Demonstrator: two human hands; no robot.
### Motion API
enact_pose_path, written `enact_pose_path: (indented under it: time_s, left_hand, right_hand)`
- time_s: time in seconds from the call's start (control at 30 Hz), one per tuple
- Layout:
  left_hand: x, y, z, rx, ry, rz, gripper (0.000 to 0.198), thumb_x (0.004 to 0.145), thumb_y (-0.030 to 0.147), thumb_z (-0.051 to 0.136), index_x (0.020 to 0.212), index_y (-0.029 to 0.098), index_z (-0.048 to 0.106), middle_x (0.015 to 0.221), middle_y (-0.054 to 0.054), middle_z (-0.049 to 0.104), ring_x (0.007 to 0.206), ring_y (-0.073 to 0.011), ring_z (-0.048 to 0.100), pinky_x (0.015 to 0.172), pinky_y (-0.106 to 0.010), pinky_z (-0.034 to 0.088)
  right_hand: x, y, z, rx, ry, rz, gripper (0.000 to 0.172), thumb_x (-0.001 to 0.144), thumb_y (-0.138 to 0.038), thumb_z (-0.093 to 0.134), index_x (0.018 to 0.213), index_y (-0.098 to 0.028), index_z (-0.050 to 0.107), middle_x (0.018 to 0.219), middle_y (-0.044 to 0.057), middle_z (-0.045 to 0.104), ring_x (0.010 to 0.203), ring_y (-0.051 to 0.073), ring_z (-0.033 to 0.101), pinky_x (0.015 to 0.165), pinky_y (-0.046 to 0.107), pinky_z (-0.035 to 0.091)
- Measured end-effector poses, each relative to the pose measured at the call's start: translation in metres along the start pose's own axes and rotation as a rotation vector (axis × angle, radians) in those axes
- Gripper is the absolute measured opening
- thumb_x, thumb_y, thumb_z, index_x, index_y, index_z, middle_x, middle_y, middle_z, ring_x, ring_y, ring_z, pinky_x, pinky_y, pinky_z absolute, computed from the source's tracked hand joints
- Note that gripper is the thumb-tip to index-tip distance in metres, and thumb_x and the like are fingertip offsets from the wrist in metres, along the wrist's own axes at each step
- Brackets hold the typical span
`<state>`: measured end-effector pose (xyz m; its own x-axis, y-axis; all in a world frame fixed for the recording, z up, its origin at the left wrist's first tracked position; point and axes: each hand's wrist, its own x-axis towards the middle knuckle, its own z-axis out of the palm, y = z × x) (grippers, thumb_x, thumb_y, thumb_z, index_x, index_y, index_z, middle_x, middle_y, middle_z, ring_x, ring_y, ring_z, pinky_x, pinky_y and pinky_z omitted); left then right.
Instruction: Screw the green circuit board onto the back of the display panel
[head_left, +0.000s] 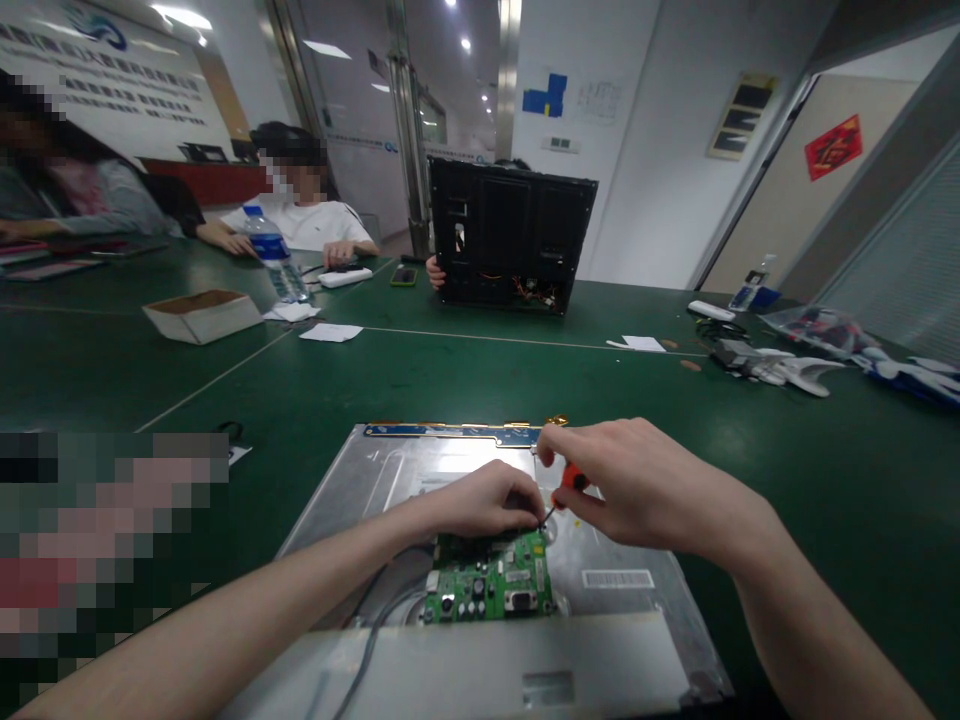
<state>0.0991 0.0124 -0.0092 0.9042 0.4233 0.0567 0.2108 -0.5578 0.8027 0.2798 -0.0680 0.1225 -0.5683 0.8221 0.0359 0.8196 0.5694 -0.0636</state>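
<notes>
A silver monitor panel (360, 480) lies flat on the green table (787, 440) in front of me. A green circuit board (491, 585) sits on its near half. My right hand (637, 485) is closed around an orange-handled screwdriver (574, 478), its tip angled down at the board's far edge. My left hand (484, 500) is curled, fingers pinched right by the screwdriver tip on the board's top edge; what they hold is hidden. A blue strip board (450, 432) runs along the panel's far edge.
A black monitor back cover (510, 235) stands upright across the table, a person's hand on its left edge. A cardboard box (201, 314), water bottle (274, 255), paper slips and white parts (795, 368) lie about. Other people sit at the far left.
</notes>
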Motion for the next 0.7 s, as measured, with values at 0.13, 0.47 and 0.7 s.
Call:
enact_pose_path:
  time_s: [0.13, 0.47, 0.7]
  left_hand:
    - [0.0, 0.001, 0.0, -0.007, 0.006, 0.001, 0.011, 0.081, 0.009, 0.062, 0.083, 0.014, 0.072, 0.074, 0.0, 0.069, 0.069, -0.013, 0.061, 0.064, -0.019, 0.044]
    - [-0.001, 0.002, -0.001, -0.015, 0.009, -0.013, 0.01, 0.081, 0.01, 0.062, 0.085, 0.014, 0.071, 0.075, 0.0, 0.07, 0.07, -0.0134, 0.062, 0.065, -0.02, 0.044]
    - [0.0, -0.002, 0.0, 0.014, 0.003, 0.004, 0.01, 0.081, 0.011, 0.063, 0.084, 0.014, 0.072, 0.078, -0.001, 0.071, 0.072, -0.0144, 0.064, 0.068, -0.021, 0.046]
  right_hand:
    - [-0.005, 0.005, 0.0, 0.036, -0.01, -0.013, 0.02, 0.083, -0.017, 0.057, 0.103, -0.021, 0.053, 0.089, 0.002, 0.069, 0.073, 0.017, 0.062, 0.058, 0.027, 0.031]
    - [0.003, -0.005, 0.0, -0.187, 0.035, 0.176, 0.031, 0.091, -0.052, 0.051, 0.097, -0.023, 0.059, 0.075, 0.003, 0.071, 0.064, 0.022, 0.066, 0.048, 0.027, 0.026]
    - [0.005, -0.007, 0.001, -0.187, 0.006, 0.165, 0.014, 0.093, -0.034, 0.052, 0.096, -0.021, 0.056, 0.076, 0.003, 0.069, 0.065, 0.02, 0.065, 0.048, 0.027, 0.025]
